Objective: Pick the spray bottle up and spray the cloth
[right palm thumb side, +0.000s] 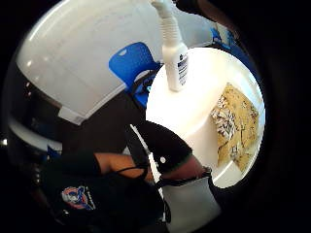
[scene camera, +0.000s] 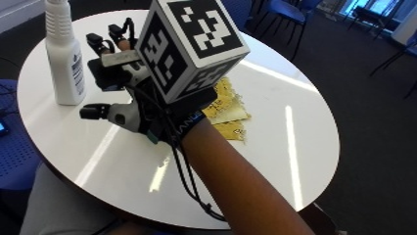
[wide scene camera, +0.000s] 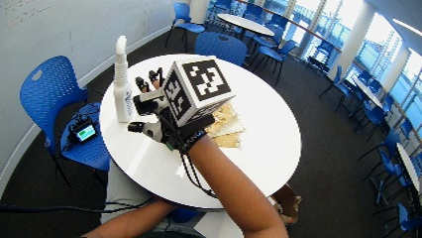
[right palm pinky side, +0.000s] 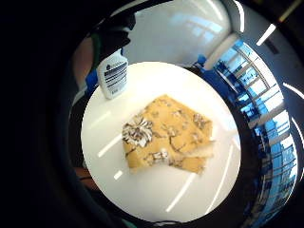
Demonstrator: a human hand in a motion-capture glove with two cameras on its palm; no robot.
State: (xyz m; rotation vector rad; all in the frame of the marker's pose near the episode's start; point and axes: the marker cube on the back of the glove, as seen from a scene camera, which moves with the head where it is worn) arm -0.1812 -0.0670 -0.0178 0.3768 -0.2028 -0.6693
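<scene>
A white spray bottle (scene camera: 64,58) stands upright near the left rim of the round white table (scene camera: 287,147); it also shows in both palm views (right palm pinky side: 113,73) (right palm thumb side: 175,56) and in the wide view (wide scene camera: 122,82). A yellow flowered cloth (right palm pinky side: 166,135) lies folded at the table's middle, partly hidden behind my arm in the outside view (scene camera: 228,110). My gloved right hand (scene camera: 120,81) hovers above the table between bottle and cloth, to the right of the bottle, fingers spread and straight, holding nothing.
Blue chairs (wide scene camera: 49,94) stand around the table, one at the left with a small device (wide scene camera: 84,133) on its seat. More tables and chairs (wide scene camera: 264,25) fill the room behind. A wall (wide scene camera: 59,25) runs along the left.
</scene>
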